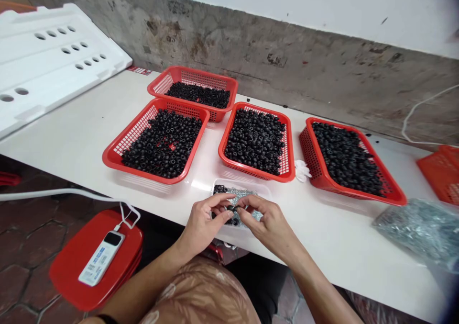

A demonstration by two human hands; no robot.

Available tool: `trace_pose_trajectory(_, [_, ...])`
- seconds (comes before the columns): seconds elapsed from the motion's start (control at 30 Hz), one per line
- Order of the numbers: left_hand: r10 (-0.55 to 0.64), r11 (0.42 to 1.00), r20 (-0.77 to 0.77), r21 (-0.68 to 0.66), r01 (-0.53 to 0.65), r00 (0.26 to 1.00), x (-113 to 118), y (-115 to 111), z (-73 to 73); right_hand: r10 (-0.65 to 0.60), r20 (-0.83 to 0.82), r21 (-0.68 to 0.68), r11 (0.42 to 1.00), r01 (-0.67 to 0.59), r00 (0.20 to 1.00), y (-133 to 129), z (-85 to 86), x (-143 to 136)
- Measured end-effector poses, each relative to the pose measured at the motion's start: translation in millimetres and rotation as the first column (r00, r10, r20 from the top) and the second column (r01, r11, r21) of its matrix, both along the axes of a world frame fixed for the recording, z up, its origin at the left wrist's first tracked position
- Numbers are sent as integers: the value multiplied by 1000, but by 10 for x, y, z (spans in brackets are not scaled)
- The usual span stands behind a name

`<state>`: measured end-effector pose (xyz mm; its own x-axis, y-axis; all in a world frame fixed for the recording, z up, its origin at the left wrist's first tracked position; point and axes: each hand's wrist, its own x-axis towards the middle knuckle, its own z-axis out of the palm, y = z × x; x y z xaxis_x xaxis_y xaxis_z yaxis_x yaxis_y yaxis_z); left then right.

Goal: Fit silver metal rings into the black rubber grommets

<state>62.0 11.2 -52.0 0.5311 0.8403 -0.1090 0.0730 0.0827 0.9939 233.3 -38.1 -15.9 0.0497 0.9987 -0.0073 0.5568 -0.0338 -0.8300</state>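
My left hand (210, 218) and my right hand (258, 215) meet over a clear plastic tub (264, 192) near the table's front edge. Between the left thumb and fingers is a small round black part (231, 208), closed in a pinch. The right fingertips also pinch a small black piece (237, 209), touching the first; its exact shape is too small to tell. Inside the tub lie many small silvery metal pieces (247, 193) and a few black parts (220, 189). My hands hide much of the tub.
Red baskets of black ring-like parts stand behind: left (107, 157), back (152, 90), middle (291, 168) and right (398, 200). A bag of metal pieces (418, 228) lies at right. White foam board (46, 70) leans at left. A power bank (102, 258) rests on a red stool (68, 276).
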Motion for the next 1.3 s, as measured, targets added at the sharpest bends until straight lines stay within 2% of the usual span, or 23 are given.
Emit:
trace_pose_trajectory(0.27, [-5,999,-32,34,7,999,-11,11,1,-15,-37,-25,1000,14,999,31,16,7])
trace_pose_trajectory(0.77, [35,993,-43,110,-30,998,41,-35,2,-41,-102,-106,994,30,994,35,-74,24])
trace_pose_trajectory(0.9, [19,998,-3,61,-19,1000,82,-44,-23,-85,-106,-104,992,74,991,34,-36,41])
trace_pose_trajectory(1.1, [3,999,65,-48,0,998,82,-33,-69,-85,-117,-98,992,73,989,39,-26,46])
trace_pose_trajectory(1.3, [3,1000,46,-7,-3,999,73,-26,-70,-41,-119,-61,998,34,992,34,-37,38])
